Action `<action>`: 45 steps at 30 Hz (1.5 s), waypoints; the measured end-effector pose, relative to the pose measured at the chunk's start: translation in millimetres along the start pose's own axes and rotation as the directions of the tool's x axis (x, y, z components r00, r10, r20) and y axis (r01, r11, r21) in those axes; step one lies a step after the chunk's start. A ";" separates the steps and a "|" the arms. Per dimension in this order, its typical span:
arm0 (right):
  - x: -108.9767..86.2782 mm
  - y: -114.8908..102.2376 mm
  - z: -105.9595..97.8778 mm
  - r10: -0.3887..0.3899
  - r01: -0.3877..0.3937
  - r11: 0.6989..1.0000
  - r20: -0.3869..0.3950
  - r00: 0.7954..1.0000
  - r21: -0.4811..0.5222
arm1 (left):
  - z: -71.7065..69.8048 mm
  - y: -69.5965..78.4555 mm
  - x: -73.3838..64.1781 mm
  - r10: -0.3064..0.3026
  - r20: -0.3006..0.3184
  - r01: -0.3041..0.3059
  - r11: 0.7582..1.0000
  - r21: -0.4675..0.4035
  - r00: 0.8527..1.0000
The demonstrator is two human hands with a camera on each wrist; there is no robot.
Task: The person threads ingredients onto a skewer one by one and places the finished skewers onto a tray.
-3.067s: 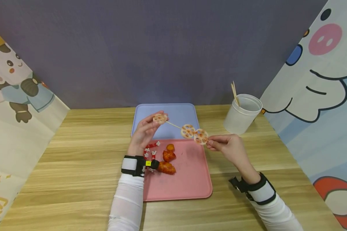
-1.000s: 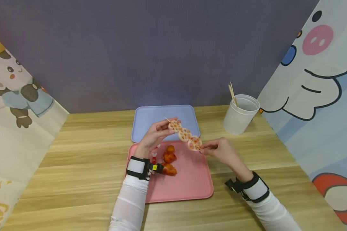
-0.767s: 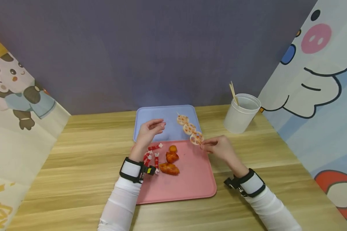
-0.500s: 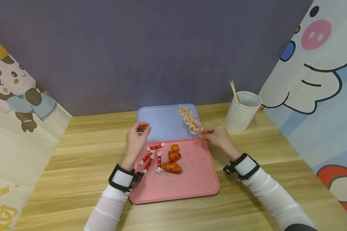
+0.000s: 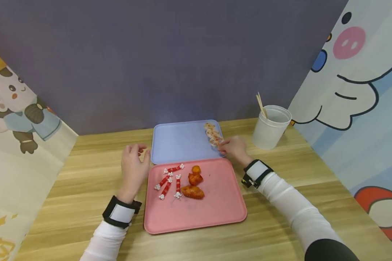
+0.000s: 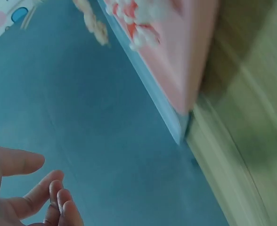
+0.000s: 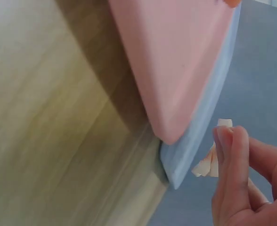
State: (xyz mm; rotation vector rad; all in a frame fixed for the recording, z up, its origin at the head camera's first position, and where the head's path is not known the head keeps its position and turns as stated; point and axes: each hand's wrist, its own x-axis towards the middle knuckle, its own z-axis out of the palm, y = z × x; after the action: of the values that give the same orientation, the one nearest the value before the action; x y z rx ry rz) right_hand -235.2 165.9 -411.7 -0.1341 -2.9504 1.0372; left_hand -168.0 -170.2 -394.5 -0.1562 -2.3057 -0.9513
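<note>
Right hand (image 5: pixel 234 146), right of centre: its fingertips are pinching the lower end of a skewer of round, holed slices (image 5: pixel 212 133); the slices are running in a row over the right part of the blue tray (image 5: pixel 179 141), mid-frame, whether touching it or just above it being impossible to tell; left hand (image 5: pixel 134 170), left of centre: it is grasping nothing, its fingers bending loosely and its thumb standing apart; step in hand, by judgement: the skewer is being set down on the blue tray; next move, by judgement: it is calling for the slices to be resting flat inside the rim, then for the right fingertips to be parting without dragging the stick; pink tray (image 5: pixel 222 206), lower centre: it is bearing four red pieces with white knobbed ends (image 5: pixel 178 186), a wing-shaped brown piece (image 5: pixel 192 192) and two smaller orange-brown pieces (image 5: pixel 195 178); white bucket (image 5: pixel 267 133), right of centre: it is holding thin sticks (image 5: pixel 260 104); writing: yellow-orange strokes (image 5: pixel 1 250) are showing at the lower left corner, too incomplete for reading; brands and labels: none is showing legibly, the wrist bands (image 5: pixel 121 213) included.
</note>
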 end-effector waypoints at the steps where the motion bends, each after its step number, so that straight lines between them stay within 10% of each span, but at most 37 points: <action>1: 2.7 0.3 2.0 0.002 -0.002 1.000 0.006 1.000 -0.013 | -1.4 -2.5 0.2 0.002 -0.010 -0.002 1.000 0.009 1.000; 9: 17.4 -5.6 10.9 0.083 -0.082 0.995 0.018 0.996 -0.054 | -11.1 -13.1 4.1 -0.012 -0.044 0.014 0.999 0.048 0.999; 37: 23.9 -3.1 15.9 -0.004 0.033 0.990 0.209 0.978 -0.137 | -14.9 -22.0 6.0 -0.016 -0.036 0.019 0.996 0.081 0.999; 45: 21.9 -0.1 13.0 -0.042 0.048 0.998 0.118 0.992 -0.045 | -14.3 -21.5 7.5 -0.007 -0.030 0.009 0.996 0.087 1.000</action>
State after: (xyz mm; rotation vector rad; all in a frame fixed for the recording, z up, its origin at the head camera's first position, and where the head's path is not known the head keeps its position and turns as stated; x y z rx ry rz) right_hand -257.5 159.5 -422.1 -0.0067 -3.0680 1.0035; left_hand -173.8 -196.5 -395.1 -0.0956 -2.3174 -0.8498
